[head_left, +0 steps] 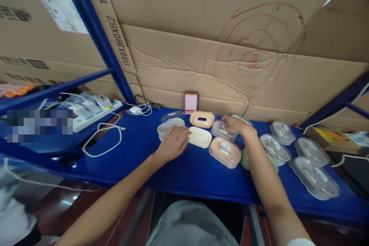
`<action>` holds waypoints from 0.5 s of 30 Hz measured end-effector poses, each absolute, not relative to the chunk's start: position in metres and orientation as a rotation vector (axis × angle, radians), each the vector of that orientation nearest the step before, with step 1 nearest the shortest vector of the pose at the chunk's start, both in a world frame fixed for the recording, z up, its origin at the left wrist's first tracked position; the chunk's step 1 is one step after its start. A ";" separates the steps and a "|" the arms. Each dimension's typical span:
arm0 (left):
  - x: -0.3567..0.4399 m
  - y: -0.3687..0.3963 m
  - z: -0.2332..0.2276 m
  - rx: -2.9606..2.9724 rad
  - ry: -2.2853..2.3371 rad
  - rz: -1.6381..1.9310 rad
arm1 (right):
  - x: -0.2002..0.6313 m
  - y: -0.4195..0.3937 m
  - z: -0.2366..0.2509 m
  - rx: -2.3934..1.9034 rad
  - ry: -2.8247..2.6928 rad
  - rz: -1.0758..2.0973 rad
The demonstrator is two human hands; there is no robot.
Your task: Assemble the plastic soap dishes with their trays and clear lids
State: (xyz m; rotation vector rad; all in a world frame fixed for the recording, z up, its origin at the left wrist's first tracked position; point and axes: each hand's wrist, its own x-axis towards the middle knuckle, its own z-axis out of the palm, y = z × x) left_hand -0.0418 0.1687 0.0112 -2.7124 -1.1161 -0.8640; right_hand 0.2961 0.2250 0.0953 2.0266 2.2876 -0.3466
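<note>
My left hand (pixel 174 143) lies over the near right side of a pale grey oval tray (pixel 166 127), its fingers stretched towards a cream oval tray (pixel 200 137) and reaching its left end. My right hand (pixel 236 124) curls its fingers over the far right side of a greyish soap box (pixel 221 130) with a clear lid. Behind the cream tray is a peach insert (pixel 202 119) with a slot in it. A clear lid (pixel 173 116) lies behind the grey tray. Nearer me sits a peach soap box (pixel 225 152) under a clear lid with a round sticker.
Several lidded boxes, such as a grey one (pixel 315 178), stand on the right of the blue table (pixel 184 177). A green box (pixel 246 159) is partly behind my right forearm. A phone-like screen (pixel 191 102) leans against the cardboard. Power strips (pixel 98 113) and a white cable (pixel 102 155) lie left.
</note>
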 end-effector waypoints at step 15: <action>0.038 0.166 0.006 -3.292 -0.677 -1.080 | 0.283 0.224 0.107 1.881 2.419 -0.358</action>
